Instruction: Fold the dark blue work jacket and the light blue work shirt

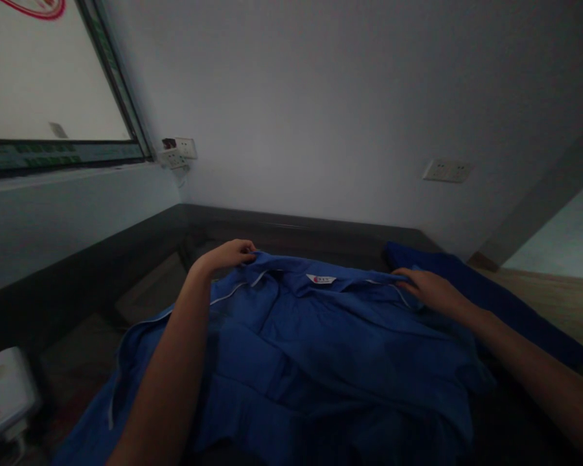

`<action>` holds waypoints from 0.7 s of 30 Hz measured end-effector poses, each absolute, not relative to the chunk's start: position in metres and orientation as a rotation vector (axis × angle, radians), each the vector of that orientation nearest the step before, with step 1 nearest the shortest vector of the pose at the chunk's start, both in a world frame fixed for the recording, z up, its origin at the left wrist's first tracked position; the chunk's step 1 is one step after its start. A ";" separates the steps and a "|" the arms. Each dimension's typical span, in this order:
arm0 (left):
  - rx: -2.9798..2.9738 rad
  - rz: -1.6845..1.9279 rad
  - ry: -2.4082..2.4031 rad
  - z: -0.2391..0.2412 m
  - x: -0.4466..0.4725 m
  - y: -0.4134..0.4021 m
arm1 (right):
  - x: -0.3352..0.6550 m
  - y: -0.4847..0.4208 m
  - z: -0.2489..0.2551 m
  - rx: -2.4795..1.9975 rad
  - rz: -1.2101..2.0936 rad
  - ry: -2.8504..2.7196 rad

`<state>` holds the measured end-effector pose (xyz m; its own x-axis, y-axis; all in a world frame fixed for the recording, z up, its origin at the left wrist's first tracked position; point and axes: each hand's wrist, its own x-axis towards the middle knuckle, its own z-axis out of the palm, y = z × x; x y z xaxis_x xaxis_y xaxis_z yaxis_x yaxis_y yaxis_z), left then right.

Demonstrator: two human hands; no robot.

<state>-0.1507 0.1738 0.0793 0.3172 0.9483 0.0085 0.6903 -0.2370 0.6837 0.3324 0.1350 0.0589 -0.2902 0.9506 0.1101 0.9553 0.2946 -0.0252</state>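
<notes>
A blue jacket (pixel 330 336) with white piping is spread out before me, its inner side facing up and a white label (pixel 320 279) at the collar. My left hand (pixel 228 254) pinches the collar edge at the left. At the other end, my right hand (pixel 425 286) grips the same edge, fingers closed on the cloth. Between the two hands the collar is drawn out almost straight. The lower part of the jacket falls in loose folds toward me, and its bottom runs out of view.
A dark blue cushion-like item (pixel 486 298) lies at the right. Behind the jacket runs a dark ledge (pixel 291 223) along the wall. Wall sockets (pixel 447 171) are at the right, more (pixel 177 154) near the window frame (pixel 63 154). A pale box-like object (pixel 4 388) stands at lower left.
</notes>
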 end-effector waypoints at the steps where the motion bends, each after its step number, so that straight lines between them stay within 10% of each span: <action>1: 2.003 0.658 1.460 0.079 -0.151 0.176 | 0.334 0.137 0.060 -1.794 -0.002 -2.453; 8: 1.871 1.204 1.245 0.095 -0.137 0.167 | 0.343 0.137 0.075 -1.725 0.529 -2.574; 21: 2.050 1.192 1.588 0.084 -0.147 0.181 | 0.328 0.126 0.062 -1.607 0.335 -2.093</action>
<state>-0.1474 0.1806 0.0841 0.0515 0.9014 0.4300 0.6645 -0.3523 0.6590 0.3279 0.1257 0.0618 -0.1982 0.9549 0.2212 0.8383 0.2821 -0.4666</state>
